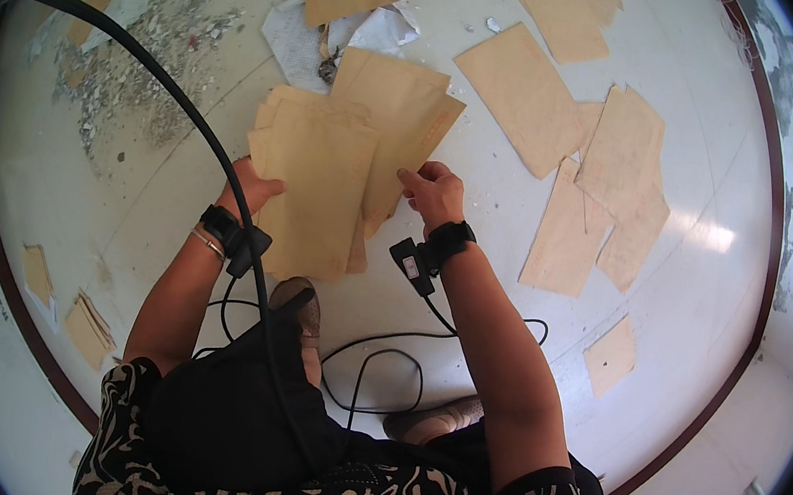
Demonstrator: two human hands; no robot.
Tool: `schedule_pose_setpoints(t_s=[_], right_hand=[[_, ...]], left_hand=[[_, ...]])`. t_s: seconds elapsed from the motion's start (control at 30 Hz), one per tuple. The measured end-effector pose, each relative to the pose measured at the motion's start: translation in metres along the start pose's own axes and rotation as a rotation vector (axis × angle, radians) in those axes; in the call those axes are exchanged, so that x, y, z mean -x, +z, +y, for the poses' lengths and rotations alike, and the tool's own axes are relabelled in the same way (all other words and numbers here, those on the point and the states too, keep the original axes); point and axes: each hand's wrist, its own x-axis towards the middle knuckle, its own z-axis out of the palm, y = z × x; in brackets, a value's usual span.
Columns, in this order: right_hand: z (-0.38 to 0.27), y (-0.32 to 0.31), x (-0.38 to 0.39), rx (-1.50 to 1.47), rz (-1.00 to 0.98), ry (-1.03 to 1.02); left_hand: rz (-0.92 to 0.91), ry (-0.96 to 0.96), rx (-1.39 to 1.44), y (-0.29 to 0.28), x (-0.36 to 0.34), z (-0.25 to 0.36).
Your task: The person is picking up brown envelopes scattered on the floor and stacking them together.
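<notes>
A stack of brown paper envelopes [311, 184] is gripped at its left edge by my left hand [252, 187], the thumb lying on top and the fingers hidden beneath. Partly behind that stack is a second bunch of brown envelopes [401, 121], tilted to the right. My right hand [434, 193] pinches the right edge of this bunch between thumb and fingertips. Both of my wrists wear black straps with small boxes on them.
More envelopes [521, 96] lie on the pale tiled floor, with an overlapping group [622, 156] at right. Rubble and plaster bits [157, 74] cover the left. A crumpled white sheet [292, 45] lies ahead. Black cables [367, 337] loop around my shoes [436, 418].
</notes>
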Motion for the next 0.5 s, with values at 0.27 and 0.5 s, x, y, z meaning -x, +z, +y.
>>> schedule_pose_setpoints(t_s=[0.27, 0.5], right_hand=[[-0.018, -0.061, -0.003, -0.094, 0.149, -0.354], [-0.055, -0.135, 0.026, 0.258, 0.426, -0.239]], left_hand=[[-0.236, -0.067, 0.511, -0.014, 0.012, 0.032], [-0.327, -0.129, 0.647, 0.004, 0.018, 0.024]])
